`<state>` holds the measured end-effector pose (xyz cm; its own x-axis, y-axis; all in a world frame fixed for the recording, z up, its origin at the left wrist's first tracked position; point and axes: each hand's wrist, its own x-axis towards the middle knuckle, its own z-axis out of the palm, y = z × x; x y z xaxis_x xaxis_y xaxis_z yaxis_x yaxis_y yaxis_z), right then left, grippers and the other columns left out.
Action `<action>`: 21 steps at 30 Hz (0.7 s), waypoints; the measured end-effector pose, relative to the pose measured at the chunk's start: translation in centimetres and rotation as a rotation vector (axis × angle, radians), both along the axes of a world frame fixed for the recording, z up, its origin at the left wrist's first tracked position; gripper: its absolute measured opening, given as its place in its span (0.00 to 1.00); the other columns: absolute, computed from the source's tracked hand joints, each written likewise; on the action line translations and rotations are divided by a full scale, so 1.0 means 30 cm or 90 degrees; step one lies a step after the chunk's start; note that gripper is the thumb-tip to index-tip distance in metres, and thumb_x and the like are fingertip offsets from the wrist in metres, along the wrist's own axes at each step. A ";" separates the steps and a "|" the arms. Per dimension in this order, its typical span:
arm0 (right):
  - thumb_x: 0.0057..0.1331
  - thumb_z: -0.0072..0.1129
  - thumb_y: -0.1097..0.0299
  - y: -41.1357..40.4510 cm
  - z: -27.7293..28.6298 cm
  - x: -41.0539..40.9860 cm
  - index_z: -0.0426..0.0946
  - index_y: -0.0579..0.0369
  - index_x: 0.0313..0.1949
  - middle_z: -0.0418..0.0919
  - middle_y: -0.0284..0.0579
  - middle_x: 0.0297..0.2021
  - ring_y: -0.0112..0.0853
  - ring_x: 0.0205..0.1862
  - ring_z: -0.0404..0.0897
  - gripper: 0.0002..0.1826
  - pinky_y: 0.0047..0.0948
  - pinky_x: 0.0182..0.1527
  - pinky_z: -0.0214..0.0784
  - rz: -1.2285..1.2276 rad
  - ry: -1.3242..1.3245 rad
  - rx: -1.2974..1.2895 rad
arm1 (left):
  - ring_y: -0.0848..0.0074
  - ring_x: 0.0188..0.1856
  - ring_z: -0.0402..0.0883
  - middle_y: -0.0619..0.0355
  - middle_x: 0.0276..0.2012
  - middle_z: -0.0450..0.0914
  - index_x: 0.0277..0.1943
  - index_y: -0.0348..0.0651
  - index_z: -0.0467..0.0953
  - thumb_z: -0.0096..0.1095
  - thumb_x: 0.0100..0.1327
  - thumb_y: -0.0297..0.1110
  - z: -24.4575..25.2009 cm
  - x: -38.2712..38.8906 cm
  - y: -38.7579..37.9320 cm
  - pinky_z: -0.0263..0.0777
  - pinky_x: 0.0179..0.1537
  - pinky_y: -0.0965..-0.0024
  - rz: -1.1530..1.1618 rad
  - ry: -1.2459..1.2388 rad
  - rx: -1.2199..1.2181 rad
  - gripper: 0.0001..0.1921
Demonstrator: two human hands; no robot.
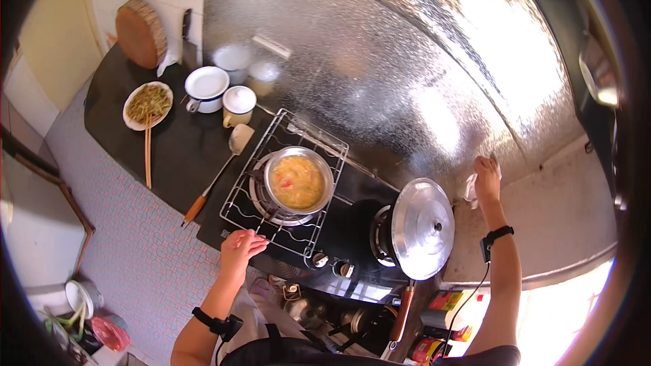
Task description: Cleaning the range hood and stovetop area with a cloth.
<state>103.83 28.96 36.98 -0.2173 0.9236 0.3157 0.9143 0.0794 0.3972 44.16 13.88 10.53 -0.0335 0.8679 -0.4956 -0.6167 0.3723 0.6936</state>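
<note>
My right hand (488, 178) is at the far right, closed around a crumpled white cloth or tissue (472, 190) beside the foil-covered wall (356, 61). My left hand (243, 250) hovers at the front edge of a metal wire rack (235, 209), fingers loosely bent and holding nothing visible; whether the fingertips touch the wire I cannot tell. On the rack, above a gas burner, stands a round metal pot (329, 183) of yellowish soup (296, 183) with red bits. A domed metal lid (422, 229) covers a pan with a wooden handle (403, 313) on the right burner.
Left of the rack lie a wooden-handled spatula (218, 178), a lidded mug (239, 101) and an enamel pot (207, 86). Chopsticks (148, 157) rest on a plate of shredded food (131, 121). A round wooden chopping board (136, 35) leans behind. Two stove knobs (333, 264) face me.
</note>
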 end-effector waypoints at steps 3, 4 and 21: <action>0.56 0.49 0.83 0.094 0.088 -0.455 0.78 0.59 0.41 0.78 0.47 0.49 0.51 0.55 0.74 0.14 0.48 0.66 0.64 0.224 -0.020 0.023 | 0.61 0.40 0.87 0.42 0.39 0.84 0.44 0.33 0.74 0.59 0.71 0.33 -0.013 -0.014 -0.007 0.84 0.45 0.63 0.010 -0.008 -0.009 0.10; 0.55 0.50 0.84 0.140 0.112 -0.580 0.78 0.60 0.46 0.77 0.48 0.51 0.51 0.56 0.73 0.18 0.47 0.66 0.64 0.275 -0.040 0.029 | 0.61 0.40 0.87 0.42 0.38 0.84 0.43 0.33 0.74 0.59 0.71 0.33 -0.020 -0.017 -0.011 0.84 0.45 0.63 0.003 -0.007 -0.003 0.10; 0.72 0.39 0.40 0.971 0.024 -1.691 0.55 0.54 0.73 0.61 0.50 0.69 0.44 0.72 0.57 0.39 0.42 0.76 0.44 0.365 -0.356 0.246 | 0.60 0.45 0.86 0.42 0.40 0.84 0.42 0.33 0.73 0.56 0.73 0.31 -0.058 -0.086 0.005 0.82 0.50 0.61 -0.116 -0.145 -0.039 0.09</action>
<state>53.10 58.10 37.70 -0.8294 0.4766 0.2916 0.4391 0.2332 0.8677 41.60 14.04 8.79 0.2383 0.8177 -0.5240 -0.6726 0.5281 0.5183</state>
